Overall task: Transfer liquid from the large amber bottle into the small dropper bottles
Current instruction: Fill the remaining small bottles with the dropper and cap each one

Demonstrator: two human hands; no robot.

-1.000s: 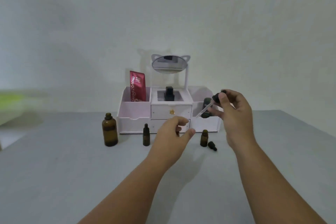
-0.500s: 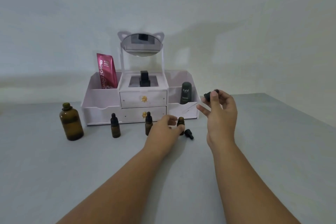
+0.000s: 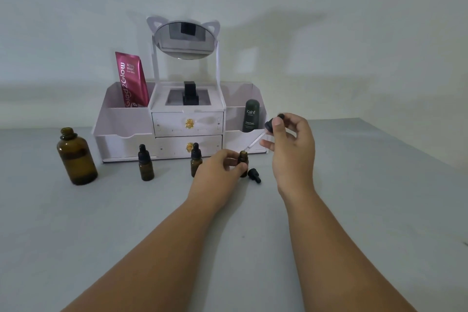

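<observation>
The large amber bottle (image 3: 76, 158) stands uncapped at the left of the grey table. Two small capped dropper bottles (image 3: 145, 166) (image 3: 195, 161) stand in front of the organiser. My left hand (image 3: 218, 169) grips a third small bottle (image 3: 243, 158), which is open and upright on the table. My right hand (image 3: 291, 149) pinches a dropper (image 3: 263, 135) by its black bulb. Its glass tube slants down to the left, with the tip just above the open bottle's mouth. A black dropper cap (image 3: 254, 175) lies on the table beside that bottle.
A white organiser (image 3: 121, 121) with two drawers and a cat-ear mirror (image 3: 185, 39) stands behind the bottles. It holds a pink tube (image 3: 131, 80), a black bottle (image 3: 190, 94) and a dark green bottle (image 3: 251, 116). The grey table (image 3: 101, 223) reaches to a pale wall.
The view has swung so the organiser sits further left. My left hand has closed on the open small bottle. My right hand brought the dropper tip down to its mouth.
</observation>
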